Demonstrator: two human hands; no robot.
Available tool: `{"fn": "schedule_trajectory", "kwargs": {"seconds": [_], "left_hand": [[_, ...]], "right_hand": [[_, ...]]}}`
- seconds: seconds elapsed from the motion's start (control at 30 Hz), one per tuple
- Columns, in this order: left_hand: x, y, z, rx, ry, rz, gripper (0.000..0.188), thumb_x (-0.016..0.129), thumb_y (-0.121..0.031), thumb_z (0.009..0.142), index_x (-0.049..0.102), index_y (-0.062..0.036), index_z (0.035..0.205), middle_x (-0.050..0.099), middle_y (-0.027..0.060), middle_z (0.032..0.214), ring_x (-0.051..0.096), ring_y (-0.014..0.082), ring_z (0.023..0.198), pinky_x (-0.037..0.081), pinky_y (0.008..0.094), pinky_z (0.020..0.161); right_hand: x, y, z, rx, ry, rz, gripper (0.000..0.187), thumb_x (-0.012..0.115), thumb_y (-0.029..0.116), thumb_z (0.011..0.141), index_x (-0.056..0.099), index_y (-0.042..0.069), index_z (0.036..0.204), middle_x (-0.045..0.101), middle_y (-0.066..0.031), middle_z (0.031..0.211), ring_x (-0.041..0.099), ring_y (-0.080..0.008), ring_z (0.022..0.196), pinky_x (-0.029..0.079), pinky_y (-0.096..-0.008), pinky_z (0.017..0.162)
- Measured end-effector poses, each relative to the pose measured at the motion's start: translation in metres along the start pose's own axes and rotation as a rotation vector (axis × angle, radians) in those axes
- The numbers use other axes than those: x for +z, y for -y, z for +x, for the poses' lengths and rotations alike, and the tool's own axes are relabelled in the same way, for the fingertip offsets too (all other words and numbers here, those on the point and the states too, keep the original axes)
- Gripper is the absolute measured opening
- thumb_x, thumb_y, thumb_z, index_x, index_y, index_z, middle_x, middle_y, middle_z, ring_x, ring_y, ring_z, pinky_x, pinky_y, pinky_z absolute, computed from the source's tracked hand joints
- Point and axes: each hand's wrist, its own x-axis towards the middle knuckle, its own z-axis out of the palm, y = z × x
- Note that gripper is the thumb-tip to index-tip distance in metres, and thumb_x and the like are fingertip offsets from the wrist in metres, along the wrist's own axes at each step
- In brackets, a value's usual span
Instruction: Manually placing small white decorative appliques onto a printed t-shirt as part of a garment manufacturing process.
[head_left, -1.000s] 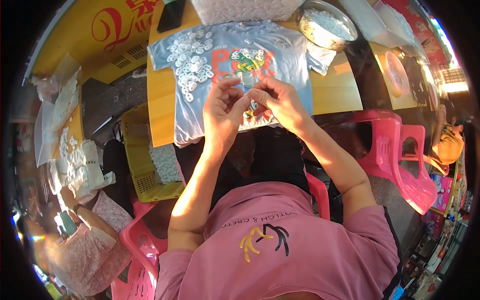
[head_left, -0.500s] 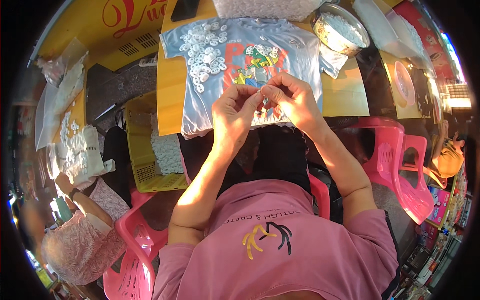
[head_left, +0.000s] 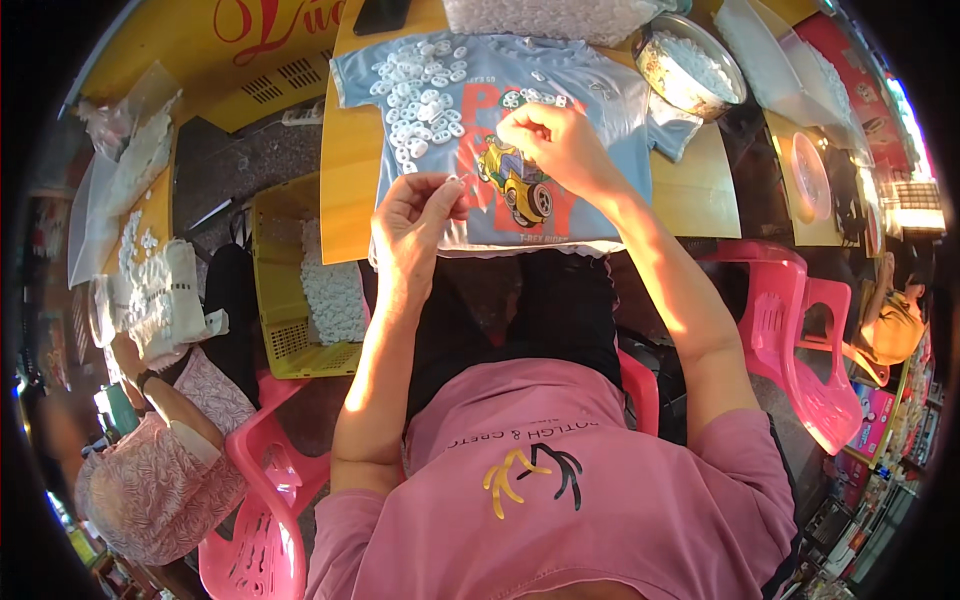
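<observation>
A light blue printed T-shirt (head_left: pixel 620 125) lies spread over the yellow table. On its left side sits a heap of small white oval plastic pieces with holes (head_left: pixel 425 100). A smaller group of such pieces (head_left: pixel 535 97) lies near the middle of the print. My left hand (head_left: pixel 408 222) is over the shirt's near left part, thumb and fingers pinching one small white plastic piece (head_left: pixel 455 180). To its right and farther off, my right hand (head_left: pixel 560 148) is just in front of the smaller group. Its fingers are bent together in a pinch; whatever is between them is too small to make out.
A patterned round tin (head_left: pixel 690 75) full of white pieces stands at the far right. Behind the shirt are a bulky clear bag of white pieces (head_left: pixel 540 18) and a dark phone (head_left: pixel 382 15). A yellow crate (head_left: pixel 285 300) and pink chairs (head_left: pixel 770 300) flank me. Another person (head_left: pixel 165 450) sits at left.
My hands, close together before, have parted. The left moved left with a white piece in its fingers; the right moved farther away, toward the smaller group. More of the shirt's print shows.
</observation>
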Motion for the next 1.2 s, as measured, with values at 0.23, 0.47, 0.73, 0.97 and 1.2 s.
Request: {"fn": "schedule_trajectory", "kwargs": {"seconds": [0.23,0.47,0.73,0.97,1.2], "left_hand": [[-0.006,0.002,-0.004,-0.012,-0.034,-0.085,0.014,0.065,-0.007,0.089,0.06,0.0039,0.097,0.065,0.0091,0.081,0.064,0.0132,0.072,0.054,0.0264,0.07],[-0.011,-0.001,-0.004,-0.014,-0.042,-0.098,0.015,0.066,-0.008,0.089,0.06,0.0039,0.095,0.065,0.0086,0.079,0.063,0.0125,0.07,0.052,0.0248,0.07],[0.003,-0.015,-0.002,-0.003,-0.049,-0.148,0.015,0.067,-0.009,0.088,0.06,0.0027,0.094,0.065,0.0074,0.079,0.063,0.0125,0.07,0.051,0.0243,0.07],[0.029,-0.03,-0.001,-0.041,0.066,-0.312,0.016,0.068,-0.009,0.087,0.059,0.0017,0.095,0.066,0.0089,0.081,0.062,0.014,0.071,0.051,0.0253,0.069],[0.043,-0.04,-0.007,-0.066,0.12,-0.422,0.017,0.069,-0.008,0.087,0.059,0.001,0.098,0.066,0.009,0.084,0.062,0.0144,0.072,0.051,0.0254,0.069]], "right_hand": [[0.037,-0.003,0.039,-0.15,-0.024,-0.371,0.018,0.067,0.021,0.084,0.068,0.005,0.092,0.068,-0.0126,0.089,0.066,-0.0287,0.08,0.051,-0.0366,0.071],[0.054,-0.011,0.04,-0.261,-0.048,-0.457,0.022,0.067,0.023,0.085,0.067,0.006,0.098,0.068,-0.0126,0.092,0.065,-0.0287,0.084,0.051,-0.0373,0.073],[0.012,0.031,0.007,0.247,0.085,0.482,0.026,0.064,0.022,0.092,0.065,0.004,0.111,0.063,0.0015,0.088,0.054,-0.0046,0.073,0.046,-0.0198,0.064],[-0.012,0.062,-0.026,0.244,0.051,0.66,0.03,0.064,0.018,0.092,0.063,0.001,0.116,0.063,0.0002,0.092,0.055,-0.0043,0.072,0.048,-0.02,0.064],[-0.022,0.072,-0.045,0.199,0.016,0.676,0.031,0.062,0.016,0.093,0.061,-0.001,0.119,0.062,-0.0004,0.085,0.056,-0.0051,0.07,0.049,-0.0204,0.062]]}}
